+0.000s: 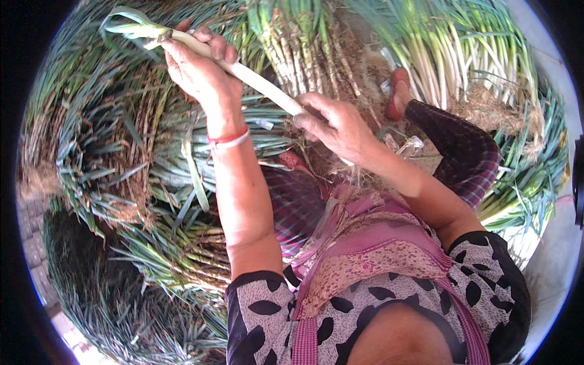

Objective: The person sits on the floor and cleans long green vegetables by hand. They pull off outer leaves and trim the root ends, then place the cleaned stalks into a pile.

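A long white leek or large green onion stalk (267,89) slants across the view in front of me, its green leaves (132,25) at the upper left. Around its upper part, just below the leaves, the fingers of my left hand (200,64) are closed. My right hand (340,125) grips the same stalk lower down, between thumb and fingers. A small white end and some pale roots (358,175) show beneath my right hand; whether they belong to this stalk I cannot tell. Red and white bands circle my left wrist.
Unpeeled stalks (296,59) with brown skins stand ahead. At the upper right lies a pile of clean white stalks (449,68) with roots. Leafy heaps (123,283) cover the left side. My red shoe (397,96) rests on soil-strewn ground beside plastic scraps (410,145).
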{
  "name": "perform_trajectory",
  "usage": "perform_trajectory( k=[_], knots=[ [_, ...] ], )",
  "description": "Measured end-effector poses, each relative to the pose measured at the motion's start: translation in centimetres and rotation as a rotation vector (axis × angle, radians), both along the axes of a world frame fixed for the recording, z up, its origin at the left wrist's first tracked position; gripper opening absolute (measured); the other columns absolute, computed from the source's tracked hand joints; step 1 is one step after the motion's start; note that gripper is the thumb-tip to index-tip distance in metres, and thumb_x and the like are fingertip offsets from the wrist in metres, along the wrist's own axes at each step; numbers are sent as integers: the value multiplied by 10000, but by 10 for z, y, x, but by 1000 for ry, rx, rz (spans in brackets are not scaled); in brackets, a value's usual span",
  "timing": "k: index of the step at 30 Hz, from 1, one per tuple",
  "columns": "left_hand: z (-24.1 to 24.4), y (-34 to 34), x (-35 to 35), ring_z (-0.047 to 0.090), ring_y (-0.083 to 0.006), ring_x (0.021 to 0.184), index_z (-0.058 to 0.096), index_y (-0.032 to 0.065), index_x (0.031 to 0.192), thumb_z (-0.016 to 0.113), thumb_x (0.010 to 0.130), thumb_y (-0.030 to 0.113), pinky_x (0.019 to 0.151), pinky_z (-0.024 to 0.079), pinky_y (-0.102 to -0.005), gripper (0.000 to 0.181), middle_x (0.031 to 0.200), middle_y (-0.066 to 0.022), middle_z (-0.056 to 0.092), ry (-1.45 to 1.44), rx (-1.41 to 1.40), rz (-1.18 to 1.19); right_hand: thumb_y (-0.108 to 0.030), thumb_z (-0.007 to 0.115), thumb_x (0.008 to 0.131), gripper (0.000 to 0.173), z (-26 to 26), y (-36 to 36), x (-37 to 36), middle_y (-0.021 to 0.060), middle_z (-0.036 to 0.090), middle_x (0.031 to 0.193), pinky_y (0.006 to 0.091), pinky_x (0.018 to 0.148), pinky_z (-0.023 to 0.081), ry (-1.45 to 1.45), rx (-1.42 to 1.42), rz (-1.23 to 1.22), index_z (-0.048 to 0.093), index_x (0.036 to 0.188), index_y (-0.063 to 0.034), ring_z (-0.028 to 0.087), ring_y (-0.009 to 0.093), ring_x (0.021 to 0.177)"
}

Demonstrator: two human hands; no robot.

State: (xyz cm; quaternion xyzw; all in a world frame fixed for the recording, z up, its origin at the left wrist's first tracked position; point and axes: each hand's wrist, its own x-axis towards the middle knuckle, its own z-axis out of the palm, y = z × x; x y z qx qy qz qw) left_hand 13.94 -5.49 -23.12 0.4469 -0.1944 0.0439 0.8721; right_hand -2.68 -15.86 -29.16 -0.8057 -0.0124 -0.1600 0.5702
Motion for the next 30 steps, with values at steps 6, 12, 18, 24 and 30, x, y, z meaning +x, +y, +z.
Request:
perform_trajectory(
  k=[6,12,18,24,30],
  knots=[
    [2,-31,-18,621,-181,848,523,-17,1167,358,947,450,776,491,-305,542,970,-114,625,-339,543,-189,-320,531,895,300,-18,-149,-3,72,628,837,198,472,424,-89,334,-570,569,1032,-55,527,84,598],
    [2,-37,-30,616,-122,700,624,-40,918,496,930,133,687,486,-242,215,943,-109,644,-340,654,-143,-214,637,799,403,-65,-400,-78,149,618,1051,326,693,509,151,-922,-1038,553,1159,-52,628,247,786],
    [-8,-44,-25,607,-102,659,638,-15,908,516,917,114,603,451,-221,179,830,-72,650,-303,765,-67,-287,546,865,393,-234,-287,37,236,570,1104,438,848,443,394,-655,-463,522,1186,-61,554,356,1026],
    [-13,-50,-25,598,-116,679,602,-45,1024,476,943,156,689,486,-246,251,821,-61,609,-317,873,-155,-229,599,774,418,-321,-190,96,257,607,973,427,835,467,704,-535,-489,548,1113,10,590,388,906],
    [-16,-51,-30,607,-105,638,619,-36,986,480,915,63,607,464,-223,185,757,-60,620,-197,833,-210,-106,527,886,172,-174,-224,74,62,619,802,176,458,417,765,442,-282,587,1035,-45,511,78,567]
  ],
)
